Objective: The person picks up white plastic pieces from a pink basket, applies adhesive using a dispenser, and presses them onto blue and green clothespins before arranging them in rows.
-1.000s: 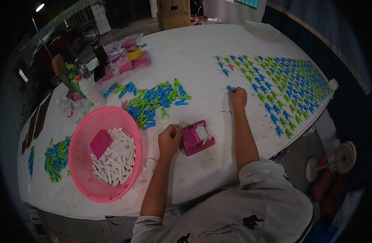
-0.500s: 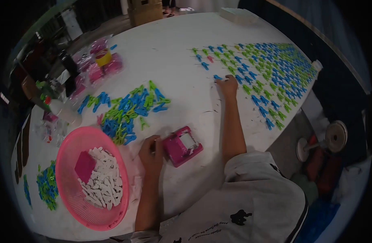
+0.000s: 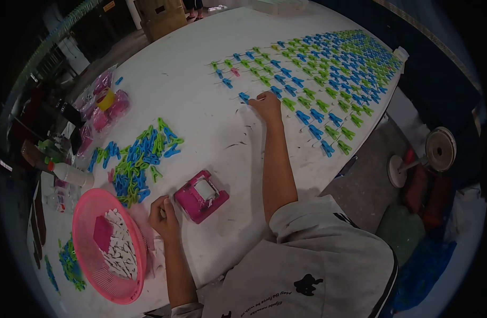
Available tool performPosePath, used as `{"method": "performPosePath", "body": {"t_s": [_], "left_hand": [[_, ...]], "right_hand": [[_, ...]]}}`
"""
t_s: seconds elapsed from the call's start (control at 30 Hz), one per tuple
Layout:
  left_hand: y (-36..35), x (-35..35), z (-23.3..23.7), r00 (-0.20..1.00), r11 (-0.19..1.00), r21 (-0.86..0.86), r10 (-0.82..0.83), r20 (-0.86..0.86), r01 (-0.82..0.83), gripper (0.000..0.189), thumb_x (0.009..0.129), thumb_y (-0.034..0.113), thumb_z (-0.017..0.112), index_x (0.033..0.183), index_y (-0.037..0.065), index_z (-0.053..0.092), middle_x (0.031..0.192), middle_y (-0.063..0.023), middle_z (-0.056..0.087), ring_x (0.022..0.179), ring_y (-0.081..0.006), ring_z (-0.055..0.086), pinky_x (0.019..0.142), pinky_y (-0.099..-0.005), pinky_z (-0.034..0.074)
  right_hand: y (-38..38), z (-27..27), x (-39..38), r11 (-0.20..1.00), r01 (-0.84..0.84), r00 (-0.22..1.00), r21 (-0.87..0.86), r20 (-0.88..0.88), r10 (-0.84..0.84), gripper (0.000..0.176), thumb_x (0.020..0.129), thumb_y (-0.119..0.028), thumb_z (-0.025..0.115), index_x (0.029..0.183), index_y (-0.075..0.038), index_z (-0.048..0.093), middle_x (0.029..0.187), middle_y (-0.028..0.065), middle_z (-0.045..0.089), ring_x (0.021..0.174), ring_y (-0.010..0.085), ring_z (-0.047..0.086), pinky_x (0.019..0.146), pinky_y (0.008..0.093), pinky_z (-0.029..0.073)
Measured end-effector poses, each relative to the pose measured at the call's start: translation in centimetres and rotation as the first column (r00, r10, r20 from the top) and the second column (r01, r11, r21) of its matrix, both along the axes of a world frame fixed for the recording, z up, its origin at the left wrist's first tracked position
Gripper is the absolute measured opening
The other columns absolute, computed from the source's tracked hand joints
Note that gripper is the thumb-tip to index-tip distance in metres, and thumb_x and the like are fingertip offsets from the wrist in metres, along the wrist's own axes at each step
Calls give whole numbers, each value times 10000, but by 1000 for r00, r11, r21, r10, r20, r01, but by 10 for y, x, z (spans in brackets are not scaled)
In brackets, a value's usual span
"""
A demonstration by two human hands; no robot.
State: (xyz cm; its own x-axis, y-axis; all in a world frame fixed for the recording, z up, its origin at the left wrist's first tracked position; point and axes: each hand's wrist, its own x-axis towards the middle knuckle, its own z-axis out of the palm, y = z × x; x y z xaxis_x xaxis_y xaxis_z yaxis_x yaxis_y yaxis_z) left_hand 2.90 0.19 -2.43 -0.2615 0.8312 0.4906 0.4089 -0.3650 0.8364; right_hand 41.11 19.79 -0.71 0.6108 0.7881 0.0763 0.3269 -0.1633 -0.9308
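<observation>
My right hand point(image 3: 267, 108) is beside a blue clothespin point(image 3: 244, 97) at the near left edge of a spread of blue and green clothespins point(image 3: 328, 63). Its thumb and index finger are apart, the thumb close to that clothespin, which lies on the table. Thin wire hooks stick out from many of the pins. My left hand point(image 3: 165, 217) is curled between the pink basket point(image 3: 140, 249) and a magenta plastic box point(image 3: 202, 197) with a white part on top. Whatever its fingers may hold is hidden.
A loose pile of blue and green clothespins point(image 3: 140, 161) lies left of centre. White pieces point(image 3: 119, 254) fill part of the basket. Bagged pink items point(image 3: 118, 106), a yellow tape roll point(image 3: 105, 99) and a white bottle point(image 3: 74, 175) stand at left. A fan point(image 3: 441, 149) is off the right edge.
The view has turned, so the table things sit further left. My right hand has drawn slightly away from the blue clothespin. My left hand stays curled and sits a little further from the magenta box.
</observation>
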Motion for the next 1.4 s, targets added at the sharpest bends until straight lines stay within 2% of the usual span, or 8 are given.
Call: {"method": "performPosePath", "body": {"t_s": [0.07, 0.27, 0.47, 0.57, 0.63, 0.87, 0.97, 1.4], "left_hand": [[-1, 2, 4, 999, 999, -32, -12, 37, 13, 81, 932, 23, 619, 961, -19, 681, 695, 28, 530, 642, -49, 450, 606, -208, 387], [2, 6, 7, 997, 997, -45, -55, 55, 57, 79, 936, 33, 618, 950, -12, 681, 633, 51, 493, 579, -31, 414, 539, -202, 318], [4, 0, 1, 998, 998, -53, -39, 40, 41, 146, 960, 147, 634, 965, 6, 671, 665, 51, 494, 567, -32, 409, 522, -204, 292], [3, 2, 4, 999, 998, -54, -27, 37, 29, 142, 959, 141, 632, 964, 4, 669, 659, 50, 492, 567, -31, 408, 520, -204, 292], [2, 3, 8, 998, 998, -48, -47, 38, 48, 78, 937, 42, 620, 949, -11, 677, 622, 39, 508, 556, -36, 424, 521, -205, 308], [3, 2, 7, 998, 998, -52, -42, 40, 44, 76, 937, 41, 619, 947, -8, 676, 610, 38, 507, 557, -33, 428, 521, -205, 312], [3, 2, 8, 998, 997, -59, -47, 43, 49, 76, 938, 40, 619, 949, -8, 677, 620, 42, 508, 566, -31, 428, 526, -202, 316], [2, 1, 9, 992, 991, -104, -78, 103, 89, 90, 939, 25, 603, 973, -19, 674, 678, 44, 513, 610, -36, 444, 557, -196, 344]], "right_hand": [[1, 1, -3, 994, -70, 974, -89, 210, 87, 367, 665, -249, 805, 928, -13, 708, 912, 178, 715, 828, 318, 694, 728, 399, 553], [3, 7, -23, 975, 28, 956, -221, 290, 39, 222, 713, -231, 788, 874, -86, 740, 922, 130, 734, 864, 299, 705, 752, 412, 559], [15, 3, -33, 976, 149, 923, -161, 377, -78, 161, 771, -190, 771, 843, -57, 717, 934, 142, 725, 851, 317, 715, 701, 410, 575], [27, 0, -32, 970, 179, 926, -163, 362, -110, 159, 768, -190, 738, 883, -80, 741, 928, 156, 731, 880, 333, 708, 753, 428, 568], [37, -1, -31, 967, 192, 923, -168, 366, -119, 158, 774, -188, 733, 886, -77, 742, 928, 157, 731, 885, 335, 708, 754, 427, 569], [45, 0, -33, 960, 236, 898, -150, 412, -157, 96, 821, -147, 685, 834, -58, 717, 910, 147, 724, 841, 324, 718, 688, 412, 578], [48, 0, -32, 951, 266, 903, -160, 386, -188, 153, 804, -194, 718, 884, -66, 741, 935, 162, 731, 880, 335, 712, 739, 427, 570], [51, 0, -33, 945, 285, 893, -162, 404, -200, 158, 828, -208, 704, 896, -68, 734, 948, 157, 730, 886, 334, 711, 731, 431, 564]]}}
